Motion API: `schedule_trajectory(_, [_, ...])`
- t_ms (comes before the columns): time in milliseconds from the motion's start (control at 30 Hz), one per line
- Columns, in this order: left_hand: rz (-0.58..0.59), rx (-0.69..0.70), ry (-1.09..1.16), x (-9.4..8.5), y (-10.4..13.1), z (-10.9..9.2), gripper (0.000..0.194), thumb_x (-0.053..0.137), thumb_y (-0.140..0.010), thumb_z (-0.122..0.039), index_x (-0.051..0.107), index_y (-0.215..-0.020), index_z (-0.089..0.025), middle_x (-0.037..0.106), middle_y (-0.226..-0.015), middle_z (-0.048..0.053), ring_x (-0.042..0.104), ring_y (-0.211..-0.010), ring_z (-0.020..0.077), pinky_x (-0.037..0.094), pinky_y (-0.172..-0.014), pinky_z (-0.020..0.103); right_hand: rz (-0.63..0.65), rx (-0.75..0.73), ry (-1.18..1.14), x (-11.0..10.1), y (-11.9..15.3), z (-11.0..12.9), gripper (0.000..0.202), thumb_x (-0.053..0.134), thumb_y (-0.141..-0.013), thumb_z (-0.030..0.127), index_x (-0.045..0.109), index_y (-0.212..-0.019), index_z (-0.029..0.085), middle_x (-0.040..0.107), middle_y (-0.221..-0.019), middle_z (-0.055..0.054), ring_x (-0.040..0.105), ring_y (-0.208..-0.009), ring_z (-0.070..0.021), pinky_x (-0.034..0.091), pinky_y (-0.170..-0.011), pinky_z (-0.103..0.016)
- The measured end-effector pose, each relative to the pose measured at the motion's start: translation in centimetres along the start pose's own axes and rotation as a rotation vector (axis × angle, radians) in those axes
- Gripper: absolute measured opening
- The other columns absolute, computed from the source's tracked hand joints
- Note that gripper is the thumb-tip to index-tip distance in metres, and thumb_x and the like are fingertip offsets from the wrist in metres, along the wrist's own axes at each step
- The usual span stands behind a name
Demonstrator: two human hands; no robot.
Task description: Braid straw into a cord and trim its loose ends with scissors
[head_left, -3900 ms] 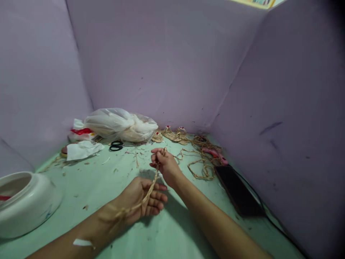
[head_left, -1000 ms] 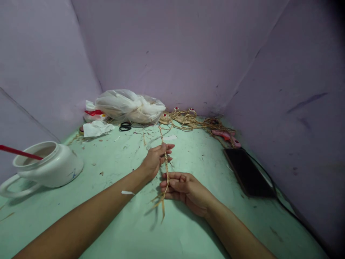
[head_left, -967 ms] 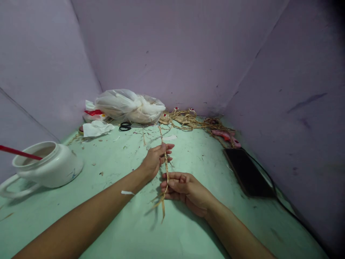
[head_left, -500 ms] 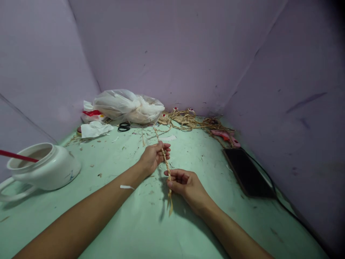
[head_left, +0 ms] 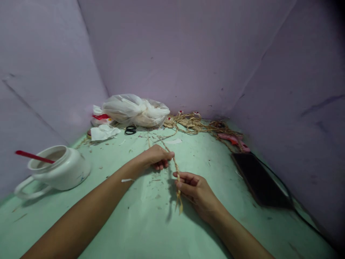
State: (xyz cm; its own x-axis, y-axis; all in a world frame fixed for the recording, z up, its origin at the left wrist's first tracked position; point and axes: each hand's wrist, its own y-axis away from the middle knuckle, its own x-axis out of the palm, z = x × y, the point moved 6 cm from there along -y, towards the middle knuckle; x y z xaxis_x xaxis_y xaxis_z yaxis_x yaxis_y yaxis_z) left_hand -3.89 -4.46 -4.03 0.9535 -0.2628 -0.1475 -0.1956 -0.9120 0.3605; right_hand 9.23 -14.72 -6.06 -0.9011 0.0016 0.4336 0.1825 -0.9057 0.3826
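Observation:
A thin braided straw cord point(head_left: 176, 167) runs from the back of the green surface toward me, ending in loose, frayed strands. My left hand point(head_left: 159, 157) pinches it between thumb and forefinger partway along, with the other fingers curled under. Nearer to me, my right hand point(head_left: 192, 185) grips the cord close to its frayed end, thumb against fingers. The cord's far part slants back toward a heap of similar braided cords point(head_left: 194, 124) with small red-and-white pieces on them. A small white strip point(head_left: 127, 180) clings to my left forearm.
A white pot point(head_left: 64, 169) with a red stick point(head_left: 35, 157) stands at left. Behind are crumpled tissue point(head_left: 104, 132), black-handled scissors point(head_left: 130, 130) and a knotted plastic bag point(head_left: 136, 111). To the right lie a pink tool point(head_left: 234, 141), a dark flat slab point(head_left: 261, 180) and a black cable. Purple walls enclose the surface.
My left hand has turned from palm-up to knuckles-up and now pinches the cord from above. My right hand keeps its hold. The view has shifted, so everything sits further right.

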Motion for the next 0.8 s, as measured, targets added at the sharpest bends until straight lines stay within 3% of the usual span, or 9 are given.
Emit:
schedule_trajectory(67, [-0.131, 0.065, -0.324, -4.1, 0.1, -1.7, 0.013, 0.073, -0.049, -0.018, 0.061, -0.049, -0.011, 0.055, -0.04, 0.004, 0.048, -0.039, 0.0145, 0.034, -0.039, 0.024, -0.025, 0.044, -0.037, -0.2, 0.0, -0.1, 0.034, 0.08, -0.046, 0.019, 0.068, -0.078, 0.013, 0.058, -0.058, 0.001, 0.05, -0.051, -0.0054, 0.04, -0.055, -0.019])
schedule_trajectory(167, [-0.431, 0.188, -0.574, -10.5, 0.0, -4.1, 0.006, 0.059, -0.062, -0.013, 0.065, -0.062, -0.012, 0.062, -0.058, 0.008, 0.057, -0.062, 0.02, 0.038, -0.053, 0.026, 0.004, 0.072, -0.045, -0.1, -0.1, -0.1, 0.034, 0.08, -0.048, 0.018, 0.068, -0.08, 0.013, 0.06, -0.061, 0.0, 0.052, -0.054, -0.0065, 0.041, -0.058, -0.02])
schedule_trajectory(267, [-0.619, 0.256, -0.78, -13.9, -1.2, -4.5, 0.02, 0.051, -0.065, -0.009, 0.066, -0.078, -0.013, 0.065, -0.087, 0.013, 0.054, -0.091, 0.0266, 0.038, -0.069, 0.029, 0.013, 0.066, -0.047, 0.0, -0.2, -0.1, 0.033, 0.079, -0.049, 0.018, 0.068, -0.079, 0.013, 0.061, -0.062, 0.0, 0.053, -0.055, -0.0068, 0.041, -0.059, -0.02])
schedule_trajectory(367, [-0.639, 0.245, -0.938, -14.4, -3.7, -3.5, 0.025, 0.053, -0.061, -0.007, 0.065, -0.082, -0.015, 0.065, -0.093, 0.014, 0.053, -0.095, 0.0293, 0.037, -0.074, 0.032, -0.004, 0.046, -0.06, -0.1, -0.3, -0.2, 0.032, 0.079, -0.049, 0.017, 0.068, -0.079, 0.013, 0.06, -0.061, 0.0, 0.053, -0.054, -0.007, 0.041, -0.059, -0.021])
schedule_trajectory(533, [-0.603, 0.142, -1.12, -14.2, -6.8, -2.9, 0.028, 0.061, -0.056, -0.01, 0.064, -0.083, -0.013, 0.064, -0.09, 0.02, 0.056, -0.088, 0.0324, 0.038, -0.069, 0.033, 0.025, 0.046, -0.078, -0.1, -0.4, -0.1, 0.03, 0.078, -0.051, 0.017, 0.068, -0.079, 0.012, 0.061, -0.063, -0.001, 0.053, -0.055, -0.0075, 0.041, -0.058, -0.021])
schedule_trajectory(667, [-0.59, 0.089, -1.219, -13.9, -6.4, -3.3, 0.031, 0.064, -0.056, -0.014, 0.062, -0.087, -0.013, 0.064, -0.092, 0.021, 0.056, -0.089, 0.033, 0.038, -0.068, 0.033, 0.014, 0.036, -0.11, -0.3, -0.3, 0.2, 0.03, 0.078, -0.049, 0.016, 0.068, -0.077, 0.012, 0.06, -0.061, -0.001, 0.052, -0.053, -0.0077, 0.041, -0.057, -0.021])
schedule_trajectory(800, [-0.598, 0.042, -1.264, -13.3, -4.0, -3.7, 0.033, 0.061, -0.057, -0.013, 0.059, -0.09, -0.013, 0.063, -0.094, 0.021, 0.057, -0.089, 0.0345, 0.038, -0.068, 0.034, -0.068, -0.037, -0.186, -0.9, 0.0, 0.7, 0.031, 0.079, -0.048, 0.017, 0.067, -0.076, 0.013, 0.059, -0.06, 0.001, 0.052, -0.052, -0.008, 0.042, -0.057, -0.022])
